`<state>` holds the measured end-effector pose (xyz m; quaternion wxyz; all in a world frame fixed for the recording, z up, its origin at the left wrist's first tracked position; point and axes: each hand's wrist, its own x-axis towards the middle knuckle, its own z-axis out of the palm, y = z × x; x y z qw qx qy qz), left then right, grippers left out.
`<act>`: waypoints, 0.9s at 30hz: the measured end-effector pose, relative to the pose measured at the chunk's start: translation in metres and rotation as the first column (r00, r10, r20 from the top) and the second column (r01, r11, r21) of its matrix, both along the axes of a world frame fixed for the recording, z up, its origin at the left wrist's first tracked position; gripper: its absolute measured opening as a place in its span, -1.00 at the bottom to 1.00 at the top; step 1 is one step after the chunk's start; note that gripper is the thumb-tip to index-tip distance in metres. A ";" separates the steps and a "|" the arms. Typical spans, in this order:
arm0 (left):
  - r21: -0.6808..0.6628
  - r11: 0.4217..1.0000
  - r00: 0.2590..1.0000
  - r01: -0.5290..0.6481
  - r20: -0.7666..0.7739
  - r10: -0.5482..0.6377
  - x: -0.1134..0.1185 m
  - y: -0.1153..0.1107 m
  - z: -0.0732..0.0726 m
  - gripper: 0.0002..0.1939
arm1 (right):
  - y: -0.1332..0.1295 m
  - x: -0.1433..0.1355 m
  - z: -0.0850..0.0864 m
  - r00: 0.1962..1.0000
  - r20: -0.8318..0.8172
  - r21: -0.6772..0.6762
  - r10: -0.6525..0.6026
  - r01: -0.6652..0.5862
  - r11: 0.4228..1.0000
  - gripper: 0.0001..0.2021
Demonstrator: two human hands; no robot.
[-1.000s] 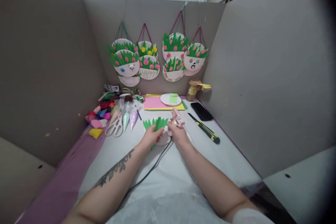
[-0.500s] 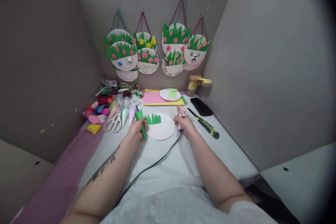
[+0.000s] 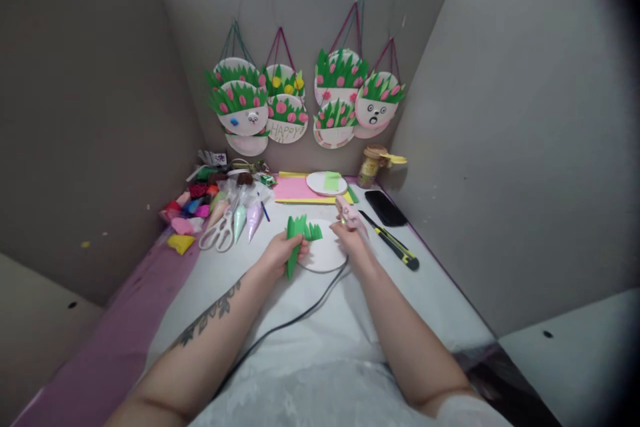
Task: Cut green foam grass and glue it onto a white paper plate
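Between my hands a white paper plate (image 3: pixel 325 255) lies on the table, with a short strip of green paper grass (image 3: pixel 314 232) on its upper left. My left hand (image 3: pixel 286 252) grips a longer piece of green paper (image 3: pixel 294 240) with a jagged top edge, held over the plate's left side. A pink glue gun (image 3: pixel 348 211) is in my right hand (image 3: pixel 349 240), above the plate's right edge. Its black cord (image 3: pixel 300 317) runs down toward my lap. The fingers partly hide the glue gun's tip.
White scissors (image 3: pixel 219 233), piping bags (image 3: pixel 254 217) and colourful clay packets (image 3: pixel 187 223) lie at the left. At the right are a utility knife (image 3: pixel 393 241), a phone (image 3: pixel 385 207) and a jar (image 3: pixel 369 168). Coloured paper (image 3: pixel 289 188) sits behind; decorated plates (image 3: pixel 243 113) hang on the back panel.
My left hand has moved right with the green paper, which now shows its broad side. The glue gun has tilted over. The whole view has shifted slightly.
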<state>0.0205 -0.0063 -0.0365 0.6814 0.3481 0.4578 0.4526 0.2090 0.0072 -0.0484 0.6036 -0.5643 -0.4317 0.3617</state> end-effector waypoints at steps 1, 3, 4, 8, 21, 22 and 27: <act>0.018 0.999 0.999 0.043 -0.014 -0.043 0.002 -0.003 0.001 -0.89 | -0.002 -0.009 0.000 0.996 -0.064 -0.008 0.055 -0.056 0.998 -0.64; 0.042 0.994 0.994 0.105 -0.025 -0.104 0.006 -0.009 0.003 -0.81 | -0.005 -0.025 -0.001 0.982 -0.140 -0.010 0.126 -0.129 0.992 -0.62; 0.053 0.991 0.992 0.124 -0.026 -0.123 0.008 -0.011 0.003 -0.78 | -0.007 -0.030 -0.002 0.977 -0.159 -0.003 0.141 -0.144 0.990 -0.63; 0.071 0.980 0.983 0.184 -0.024 -0.182 0.013 -0.016 0.006 -0.75 | -0.008 -0.037 0.003 0.959 -0.257 0.012 0.120 -0.121 0.993 -0.66; 0.090 0.986 0.987 0.143 -0.080 -0.136 0.008 -0.013 0.009 -0.79 | -0.009 -0.031 0.016 0.920 -0.379 0.001 0.101 -0.109 0.994 -0.66; 0.101 0.984 0.986 0.150 -0.088 -0.141 0.008 -0.014 0.009 -0.80 | -0.009 -0.031 0.015 0.922 -0.373 0.008 0.103 -0.107 0.994 -0.65; 0.175 0.963 0.966 0.204 -0.197 -0.169 0.007 -0.014 0.005 -0.75 | -0.009 -0.032 0.007 0.934 -0.330 0.006 0.141 -0.147 0.989 -0.62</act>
